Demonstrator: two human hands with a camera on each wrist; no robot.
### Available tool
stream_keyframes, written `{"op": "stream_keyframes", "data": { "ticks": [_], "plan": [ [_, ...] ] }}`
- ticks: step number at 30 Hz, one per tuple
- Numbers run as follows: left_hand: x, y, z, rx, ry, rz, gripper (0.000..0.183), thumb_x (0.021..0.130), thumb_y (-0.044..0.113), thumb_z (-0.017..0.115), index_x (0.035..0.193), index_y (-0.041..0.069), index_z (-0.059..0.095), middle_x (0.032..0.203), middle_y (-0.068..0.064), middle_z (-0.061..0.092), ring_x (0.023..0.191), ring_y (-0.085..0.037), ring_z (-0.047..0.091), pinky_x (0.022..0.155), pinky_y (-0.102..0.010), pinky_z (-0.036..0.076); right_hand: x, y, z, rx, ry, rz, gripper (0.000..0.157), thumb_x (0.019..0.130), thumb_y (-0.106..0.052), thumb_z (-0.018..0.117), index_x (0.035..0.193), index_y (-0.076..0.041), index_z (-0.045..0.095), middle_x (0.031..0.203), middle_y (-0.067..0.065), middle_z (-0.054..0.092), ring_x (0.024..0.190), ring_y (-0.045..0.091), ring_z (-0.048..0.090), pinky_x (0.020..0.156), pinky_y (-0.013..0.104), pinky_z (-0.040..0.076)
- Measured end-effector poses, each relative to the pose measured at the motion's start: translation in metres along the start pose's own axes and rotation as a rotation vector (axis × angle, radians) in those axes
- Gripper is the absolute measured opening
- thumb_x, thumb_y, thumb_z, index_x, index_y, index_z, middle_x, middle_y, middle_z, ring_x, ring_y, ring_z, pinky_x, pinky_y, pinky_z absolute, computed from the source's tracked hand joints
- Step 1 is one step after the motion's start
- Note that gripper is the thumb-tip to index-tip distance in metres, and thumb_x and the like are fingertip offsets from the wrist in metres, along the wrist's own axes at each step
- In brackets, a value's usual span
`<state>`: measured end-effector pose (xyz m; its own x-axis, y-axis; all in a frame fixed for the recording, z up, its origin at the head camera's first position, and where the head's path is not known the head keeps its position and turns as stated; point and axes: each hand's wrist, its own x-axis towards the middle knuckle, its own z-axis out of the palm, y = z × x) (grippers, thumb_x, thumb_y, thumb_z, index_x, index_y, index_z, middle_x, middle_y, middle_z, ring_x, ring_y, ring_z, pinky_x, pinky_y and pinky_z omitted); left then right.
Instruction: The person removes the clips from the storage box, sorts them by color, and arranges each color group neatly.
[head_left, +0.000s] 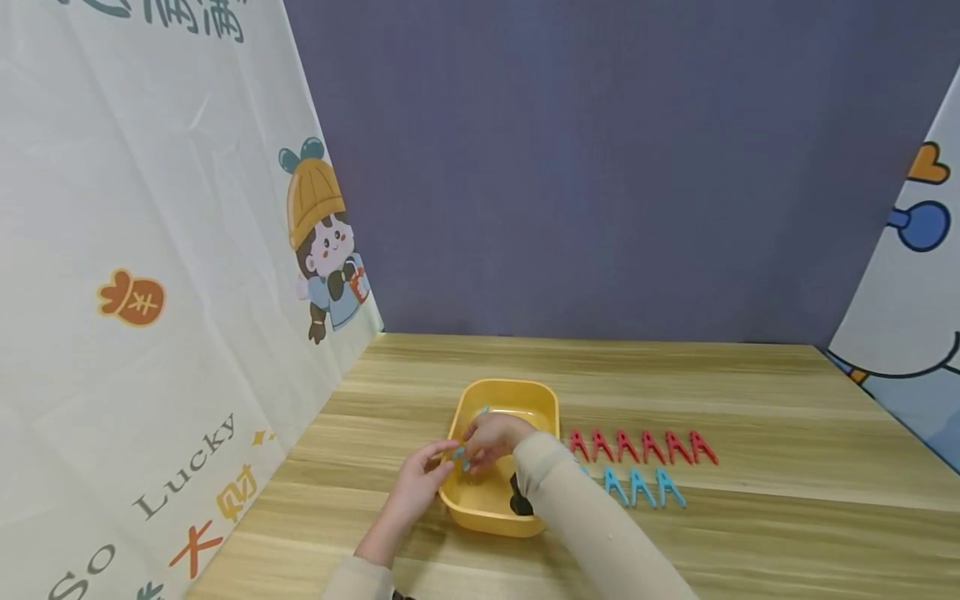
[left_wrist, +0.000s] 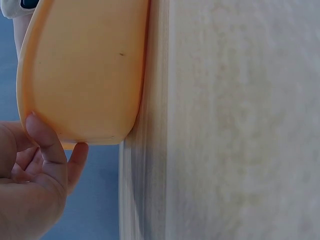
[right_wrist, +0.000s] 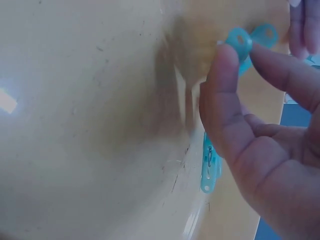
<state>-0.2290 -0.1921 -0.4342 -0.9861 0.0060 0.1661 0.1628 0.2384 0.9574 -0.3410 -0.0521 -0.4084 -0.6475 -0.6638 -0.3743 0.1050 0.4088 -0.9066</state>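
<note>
A yellow plastic basin (head_left: 498, 527) stands on the wooden table. My left hand (head_left: 415, 486) holds its left wall, with curled fingers against the outside in the left wrist view. Over the basin's left side, my right hand (head_left: 491, 437) pinches a light-blue clothespin (right_wrist: 239, 44) by its handles, between thumb and index finger. This clothespin is close to the rim; whether its tips touch the rim is hidden. A second blue clothespin (right_wrist: 208, 165) is by the basin's wall, partly behind my right fingers.
Right of the basin, several red clothespins (head_left: 648, 447) lie in a row, and blue clothespins (head_left: 637, 487) form a row nearer me; my right sleeve (head_left: 592, 517) partly covers that row. A dark cloth wall (head_left: 570, 167) closes the back, and a printed white sheet (head_left: 150, 208) hangs at left.
</note>
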Motion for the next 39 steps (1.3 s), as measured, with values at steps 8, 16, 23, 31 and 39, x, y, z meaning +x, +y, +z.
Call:
{"op": "stream_keyframes", "data": {
  "ticks": [8,16,23,31,39],
  "plan": [
    [0.001,-0.002,0.003,-0.023,0.002,0.001,0.030,0.092,0.000,0.050,0.121,-0.003,0.054,0.130,-0.026,0.044,0.097,-0.035,0.056,0.053,-0.027,0.050,-0.002,0.003,-0.005,0.019,0.007,-0.010,0.043,0.078,0.013,0.055,0.119,0.011,0.041,0.081,0.016,0.055,0.061,0.019,0.054,0.068,0.034,0.053],
    [0.003,-0.003,0.002,-0.042,-0.003,-0.002,0.033,0.092,0.000,0.051,0.124,-0.006,0.051,0.126,-0.029,0.045,0.084,-0.030,0.058,0.052,-0.027,0.049,-0.012,-0.006,-0.020,0.013,0.020,-0.062,0.050,0.076,0.011,0.054,0.124,0.011,0.037,0.082,0.013,0.056,0.062,0.016,0.050,0.059,0.024,0.047],
    [0.003,-0.004,0.002,-0.033,0.004,-0.010,0.033,0.091,0.000,0.051,0.124,-0.006,0.050,0.127,-0.029,0.045,0.085,-0.031,0.058,0.054,-0.030,0.050,-0.022,-0.013,-0.032,-0.035,0.040,-0.068,0.050,0.079,0.006,0.055,0.126,0.011,0.041,0.084,0.016,0.060,0.059,0.014,0.052,0.063,0.027,0.051],
    [0.003,-0.003,0.002,-0.031,0.005,-0.007,0.032,0.092,0.000,0.051,0.123,-0.006,0.051,0.122,-0.032,0.048,0.083,-0.032,0.059,0.053,-0.030,0.050,-0.034,-0.015,-0.040,0.054,0.038,-0.108,0.052,0.078,0.010,0.049,0.129,0.011,0.039,0.099,0.026,0.057,0.067,0.022,0.060,0.069,0.035,0.054],
    [0.000,-0.003,0.002,-0.015,0.034,-0.002,0.031,0.091,-0.001,0.052,0.122,-0.005,0.053,0.124,-0.030,0.047,0.087,-0.035,0.059,0.054,-0.031,0.052,-0.046,-0.015,-0.048,0.099,0.032,-0.154,0.051,0.086,0.007,0.052,0.133,0.008,0.034,0.095,0.021,0.060,0.065,0.020,0.061,0.070,0.035,0.054]
  ]
}}
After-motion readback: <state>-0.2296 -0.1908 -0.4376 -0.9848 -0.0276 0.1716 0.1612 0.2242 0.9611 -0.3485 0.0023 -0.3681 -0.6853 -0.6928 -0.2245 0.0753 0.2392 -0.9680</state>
